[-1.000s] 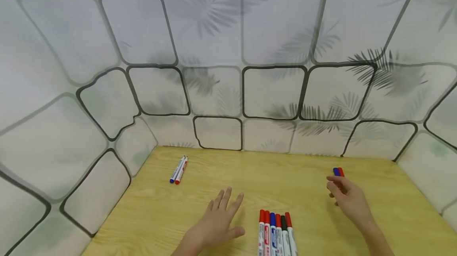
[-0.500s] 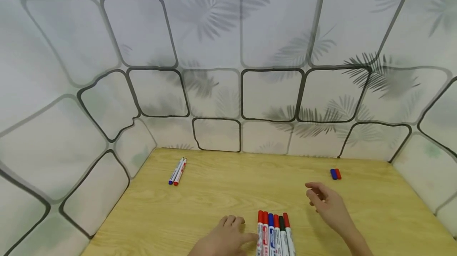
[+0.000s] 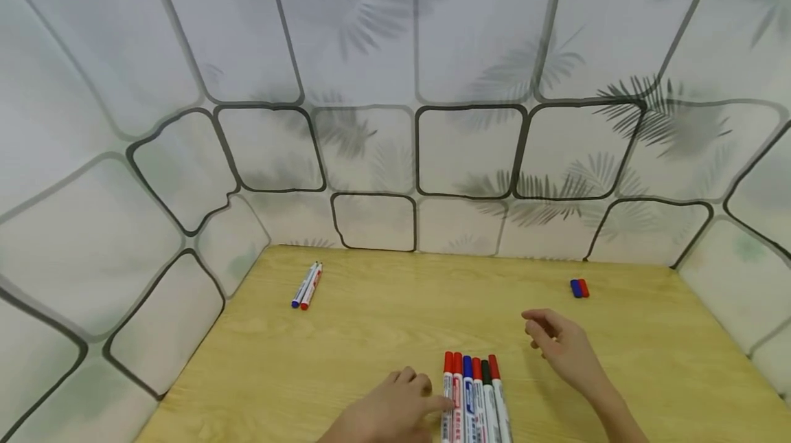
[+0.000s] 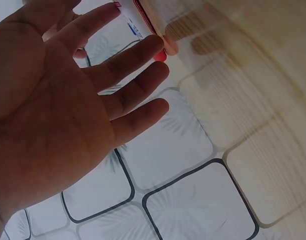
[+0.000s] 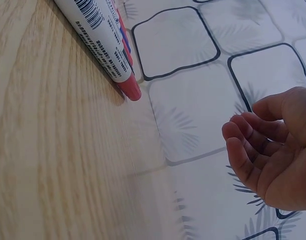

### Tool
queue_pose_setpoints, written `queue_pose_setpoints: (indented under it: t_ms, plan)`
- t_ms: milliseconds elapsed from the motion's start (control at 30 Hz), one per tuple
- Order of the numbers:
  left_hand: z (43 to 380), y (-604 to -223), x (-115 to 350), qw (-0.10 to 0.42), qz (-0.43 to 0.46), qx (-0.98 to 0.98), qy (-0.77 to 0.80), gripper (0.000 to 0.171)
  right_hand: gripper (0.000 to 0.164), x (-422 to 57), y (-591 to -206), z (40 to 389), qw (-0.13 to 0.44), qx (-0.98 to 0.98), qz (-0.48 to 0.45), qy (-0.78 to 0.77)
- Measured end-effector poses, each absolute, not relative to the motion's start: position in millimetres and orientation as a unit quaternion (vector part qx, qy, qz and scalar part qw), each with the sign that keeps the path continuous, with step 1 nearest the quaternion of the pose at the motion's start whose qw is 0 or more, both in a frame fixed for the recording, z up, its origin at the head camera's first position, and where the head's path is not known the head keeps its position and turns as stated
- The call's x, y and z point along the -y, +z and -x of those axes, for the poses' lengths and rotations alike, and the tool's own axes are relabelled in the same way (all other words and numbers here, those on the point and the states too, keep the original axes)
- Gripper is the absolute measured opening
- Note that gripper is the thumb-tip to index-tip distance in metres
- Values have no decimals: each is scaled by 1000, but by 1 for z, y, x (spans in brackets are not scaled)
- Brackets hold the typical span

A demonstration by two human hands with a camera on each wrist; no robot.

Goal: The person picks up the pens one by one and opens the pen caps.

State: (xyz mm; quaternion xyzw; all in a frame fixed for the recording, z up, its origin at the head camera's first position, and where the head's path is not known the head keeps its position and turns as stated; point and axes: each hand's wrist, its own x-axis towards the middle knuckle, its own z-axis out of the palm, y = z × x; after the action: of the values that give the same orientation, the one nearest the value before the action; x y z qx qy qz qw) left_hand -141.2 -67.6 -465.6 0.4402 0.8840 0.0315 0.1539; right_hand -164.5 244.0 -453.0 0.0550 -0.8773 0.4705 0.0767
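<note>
In the head view a row of several capped markers (image 3: 469, 402) lies side by side at the near middle of the table. Their caps are red, blue and black. My left hand (image 3: 395, 407) is at the row's left side, and an extended finger reaches onto the leftmost markers. The left wrist view shows that hand's fingers (image 4: 138, 87) spread and fairly straight. To the right of the row hovers my right hand (image 3: 568, 350), loosely curled and holding nothing. A red-capped marker (image 5: 100, 42) appears apart from it in the right wrist view.
Two slim white markers (image 3: 307, 285), with blue and red ends, lie together at the back left of the wooden table (image 3: 395, 305). A small blue-and-red pair of what look like marker caps (image 3: 579, 288) lies at the back right. Patterned cloth (image 3: 469, 154) encloses the table.
My left hand has come down and right from spread above the table to touch the row. My right hand has drawn back left from the small blue and red pieces, which now show fully.
</note>
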Motion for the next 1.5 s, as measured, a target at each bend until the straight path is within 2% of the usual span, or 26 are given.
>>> queue_pose_setpoints:
  t_ms: [267, 533, 1267, 1500]
  plan:
    - [139, -453, 63, 155, -403, -900, 58, 43, 26, -246, -446, 171, 77, 879, -67, 466]
    - [141, -452, 56, 145, -406, -902, 27, 29, 24, -244, -449, 173, 68, 879, -73, 466]
    - [141, -451, 47, 162, -368, -916, 17, 27, 26, -250, -451, 169, 44, 885, -61, 460]
    - [137, -454, 43, 174, -323, -930, 15, 18, 25, -249, -454, 168, 26, 890, -53, 453]
